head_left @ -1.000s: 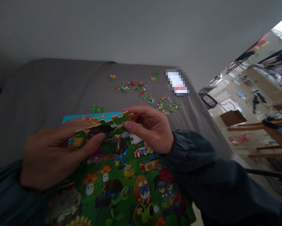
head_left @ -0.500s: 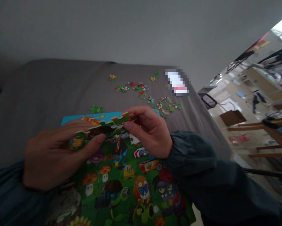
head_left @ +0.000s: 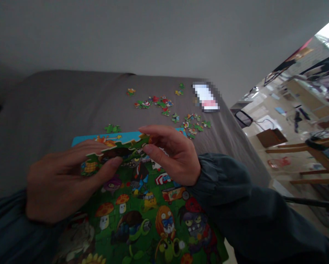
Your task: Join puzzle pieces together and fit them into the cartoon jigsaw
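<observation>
A colourful cartoon jigsaw puzzle lies on a grey cloth surface, mostly joined. My left hand pinches a joined strip of puzzle pieces, lifted slightly above the puzzle's far edge. My right hand grips the strip's right end between thumb and fingers. Both sleeves are dark. The blue top edge of the puzzle shows behind the strip.
Several loose puzzle pieces lie scattered farther back, one green piece nearer the puzzle. A blurred white object sits at the far right edge. Beyond the surface's right side are a floor, wooden chair parts and furniture.
The right end of the strip has come down closer to the puzzle, and my right hand's fingers have shifted slightly left over it. The left hand has barely moved.
</observation>
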A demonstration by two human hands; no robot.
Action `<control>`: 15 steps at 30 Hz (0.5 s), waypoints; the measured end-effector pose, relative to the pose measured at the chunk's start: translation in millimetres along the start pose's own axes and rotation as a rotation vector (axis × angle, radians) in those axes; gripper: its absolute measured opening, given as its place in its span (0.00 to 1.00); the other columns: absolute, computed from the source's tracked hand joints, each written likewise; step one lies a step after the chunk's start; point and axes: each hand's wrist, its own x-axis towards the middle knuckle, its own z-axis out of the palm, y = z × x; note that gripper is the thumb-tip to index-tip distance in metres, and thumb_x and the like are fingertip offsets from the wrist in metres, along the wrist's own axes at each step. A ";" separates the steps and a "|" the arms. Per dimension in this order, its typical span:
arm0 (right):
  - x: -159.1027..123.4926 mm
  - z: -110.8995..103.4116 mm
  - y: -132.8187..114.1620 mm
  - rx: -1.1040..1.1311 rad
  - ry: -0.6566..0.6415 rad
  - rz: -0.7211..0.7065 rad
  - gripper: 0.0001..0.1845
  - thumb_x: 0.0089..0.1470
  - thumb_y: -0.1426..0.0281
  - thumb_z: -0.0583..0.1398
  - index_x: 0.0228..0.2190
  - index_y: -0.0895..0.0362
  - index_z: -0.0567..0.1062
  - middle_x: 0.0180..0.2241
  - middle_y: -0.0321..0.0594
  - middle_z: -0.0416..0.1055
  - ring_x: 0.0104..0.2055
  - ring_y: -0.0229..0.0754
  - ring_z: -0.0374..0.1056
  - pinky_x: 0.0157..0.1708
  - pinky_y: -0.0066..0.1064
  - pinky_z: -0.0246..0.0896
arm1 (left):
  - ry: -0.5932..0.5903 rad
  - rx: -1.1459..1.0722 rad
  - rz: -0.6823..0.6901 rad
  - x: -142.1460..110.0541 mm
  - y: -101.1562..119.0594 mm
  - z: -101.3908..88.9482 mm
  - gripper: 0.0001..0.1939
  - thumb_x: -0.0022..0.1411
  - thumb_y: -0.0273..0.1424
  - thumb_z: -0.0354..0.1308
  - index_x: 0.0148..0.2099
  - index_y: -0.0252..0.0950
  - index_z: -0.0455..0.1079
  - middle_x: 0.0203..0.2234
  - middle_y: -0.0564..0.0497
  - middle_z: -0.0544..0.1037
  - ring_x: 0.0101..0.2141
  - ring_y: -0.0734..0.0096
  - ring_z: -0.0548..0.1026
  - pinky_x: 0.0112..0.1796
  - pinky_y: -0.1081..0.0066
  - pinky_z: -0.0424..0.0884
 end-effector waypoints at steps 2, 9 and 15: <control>0.3 0.7 0.2 0.011 0.017 -0.012 0.14 0.65 0.68 0.59 0.52 0.53 0.70 0.40 0.37 0.73 0.39 0.35 0.72 0.39 0.30 0.73 | 0.005 0.014 0.004 1.2 2.5 -1.1 0.11 0.64 0.45 0.59 0.43 0.51 0.79 0.39 0.60 0.85 0.35 0.67 0.83 0.34 0.70 0.75; 1.3 1.8 0.6 0.039 0.050 0.010 0.14 0.63 0.69 0.61 0.50 0.53 0.69 0.40 0.37 0.74 0.38 0.36 0.72 0.37 0.31 0.71 | 0.018 0.015 0.005 0.1 2.2 -1.0 0.09 0.64 0.45 0.60 0.43 0.54 0.79 0.41 0.63 0.85 0.37 0.68 0.83 0.35 0.70 0.74; 1.1 1.9 -2.3 0.033 0.034 0.018 0.12 0.63 0.72 0.60 0.48 0.54 0.68 0.40 0.38 0.73 0.37 0.35 0.71 0.37 0.30 0.70 | 0.012 0.023 -0.008 1.7 5.9 -0.9 0.12 0.63 0.48 0.59 0.42 0.51 0.79 0.39 0.60 0.85 0.32 0.67 0.83 0.30 0.70 0.74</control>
